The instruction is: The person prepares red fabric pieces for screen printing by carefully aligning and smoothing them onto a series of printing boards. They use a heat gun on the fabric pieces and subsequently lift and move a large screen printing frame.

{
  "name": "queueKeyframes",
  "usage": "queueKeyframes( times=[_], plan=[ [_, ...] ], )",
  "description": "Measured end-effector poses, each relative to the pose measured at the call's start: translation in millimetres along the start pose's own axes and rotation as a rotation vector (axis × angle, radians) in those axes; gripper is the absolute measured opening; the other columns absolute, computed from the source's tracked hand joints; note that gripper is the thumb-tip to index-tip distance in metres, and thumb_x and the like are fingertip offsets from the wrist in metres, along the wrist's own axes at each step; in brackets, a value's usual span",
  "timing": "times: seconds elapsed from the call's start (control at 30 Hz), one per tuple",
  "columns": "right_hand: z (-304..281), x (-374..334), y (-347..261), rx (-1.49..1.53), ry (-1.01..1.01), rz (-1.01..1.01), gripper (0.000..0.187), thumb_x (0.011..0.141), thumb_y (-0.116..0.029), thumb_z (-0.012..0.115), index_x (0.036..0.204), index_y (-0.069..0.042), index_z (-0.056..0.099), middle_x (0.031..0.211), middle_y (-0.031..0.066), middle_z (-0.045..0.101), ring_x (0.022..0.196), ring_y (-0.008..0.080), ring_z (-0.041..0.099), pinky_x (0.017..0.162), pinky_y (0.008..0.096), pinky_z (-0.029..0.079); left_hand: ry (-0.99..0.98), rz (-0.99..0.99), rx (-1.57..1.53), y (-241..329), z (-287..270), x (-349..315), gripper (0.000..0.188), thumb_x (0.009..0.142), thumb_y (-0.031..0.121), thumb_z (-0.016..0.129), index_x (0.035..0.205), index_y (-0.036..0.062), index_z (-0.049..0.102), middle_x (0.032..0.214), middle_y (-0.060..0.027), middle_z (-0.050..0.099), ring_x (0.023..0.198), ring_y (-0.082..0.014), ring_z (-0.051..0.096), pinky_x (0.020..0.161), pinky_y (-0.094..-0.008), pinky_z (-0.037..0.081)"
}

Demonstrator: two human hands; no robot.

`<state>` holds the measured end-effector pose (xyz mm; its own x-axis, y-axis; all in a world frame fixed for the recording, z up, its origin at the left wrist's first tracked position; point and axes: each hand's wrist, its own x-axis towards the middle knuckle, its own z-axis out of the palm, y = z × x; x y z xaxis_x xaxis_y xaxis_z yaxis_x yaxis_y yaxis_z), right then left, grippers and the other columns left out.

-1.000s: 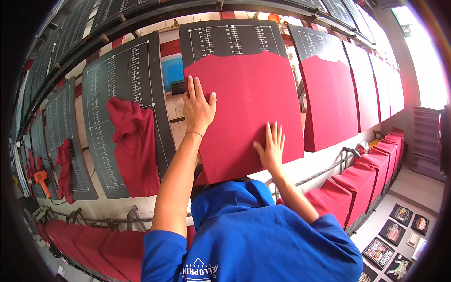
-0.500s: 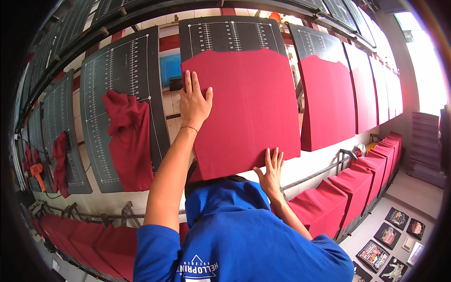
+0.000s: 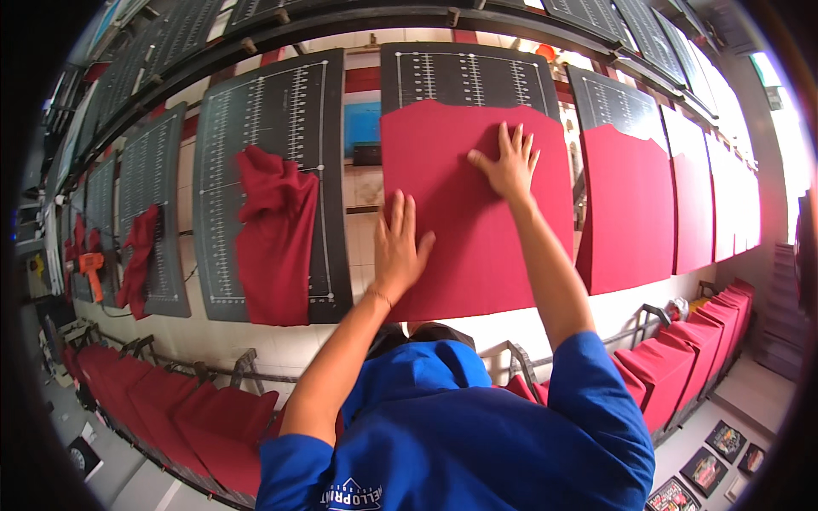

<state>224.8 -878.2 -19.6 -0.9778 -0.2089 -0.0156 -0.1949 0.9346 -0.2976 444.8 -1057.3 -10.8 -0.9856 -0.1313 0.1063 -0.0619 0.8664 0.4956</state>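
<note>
A dark red cloth panel (image 3: 464,230) lies smooth over most of a black board (image 3: 443,75) with white ruler marks; the board's far end stays bare. My left hand (image 3: 400,254) rests near the cloth's left edge, fingers stretched out and thumb apart. Farther up on the right, my right hand (image 3: 511,166) lies on the same cloth with its fingers spread. Neither hand grips anything. On the neighbouring marked board (image 3: 220,187) to the left sits a crumpled red cloth piece (image 3: 277,238). To the right, a second board carries a flat red panel (image 3: 635,209).
More boards with red cloth run off right and left. An orange heat-gun-like tool (image 3: 90,271) is at far left. A blue box (image 3: 362,124) shows between boards. Red cloth-covered boards (image 3: 226,422) line the near side. A dark metal rail (image 3: 375,27) crosses the back.
My right hand has moved from the cloth's near edge up to its upper right. My left hand has slid down along the left side. The whole view has shifted slightly.
</note>
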Motion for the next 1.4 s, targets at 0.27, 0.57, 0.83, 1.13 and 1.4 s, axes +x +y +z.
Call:
queueKeyframes(
  times=[0.27,0.57,0.83,1.13,1.4],
  plan=[
    [12,50,-9,-0.007,0.097,0.096,0.102,0.088,-0.073,0.057,0.162,-0.012,0.024,0.166,0.0226,0.020,0.156,0.0398,0.012,0.125,0.0551,0.009,-0.023,-0.120,-0.141,-25,-89,-148,0.043,0.089,0.013,0.066,0.129,-0.0001,0.057,0.135,-0.0209,0.054,0.125,-0.0425,0.049,0.107,-0.0514,0.039],
    [-7,-266,-50,0.114,-0.252,-0.185,0.098,0.085,-0.033,0.077,0.159,0.001,0.022,0.165,0.0283,0.018,0.154,0.0460,0.013,0.124,0.0583,0.011,0.165,-0.505,0.249,-118,-132,-161,0.025,0.093,0.016,0.067,0.111,0.0020,0.055,0.114,-0.0183,0.058,0.106,-0.0400,0.055,0.091,-0.0538,0.044],
    [-10,-327,-256,0.664,-0.488,-0.091,0.072,0.086,-0.029,0.079,0.143,0.001,0.048,0.126,0.0185,0.067,0.107,0.0321,0.069,0.091,0.0412,0.055,-0.076,-0.227,-0.055,-207,-193,-99,0.023,0.102,0.024,0.056,0.098,0.0017,0.055,0.081,-0.0197,0.067,0.078,-0.0424,0.067,0.066,-0.0541,0.053],
    [78,-339,-341,0.751,-0.141,0.193,0.021,0.089,-0.014,0.072,0.095,-0.002,0.055,0.092,0.0127,0.065,0.067,0.0190,0.059,0.062,0.0346,0.050,-0.130,0.100,-0.357,-252,-202,-84,0.018,0.099,0.021,0.056,0.095,0.0032,0.057,0.073,-0.0214,0.070,0.067,-0.0402,0.070,0.064,-0.0524,0.057],
    [43,-298,-414,1.313,-0.668,0.125,0.018,0.100,-0.021,0.062,0.111,-0.008,0.067,0.089,-0.0034,0.066,0.070,0.0055,0.057,0.059,0.0221,0.045,0.033,0.012,-1.140,-267,-276,-9,0.028,0.104,0.017,0.056,0.124,-0.0029,0.057,0.123,-0.0216,0.066,0.119,-0.0281,0.065,0.097,-0.0397,0.052]
  ],
)
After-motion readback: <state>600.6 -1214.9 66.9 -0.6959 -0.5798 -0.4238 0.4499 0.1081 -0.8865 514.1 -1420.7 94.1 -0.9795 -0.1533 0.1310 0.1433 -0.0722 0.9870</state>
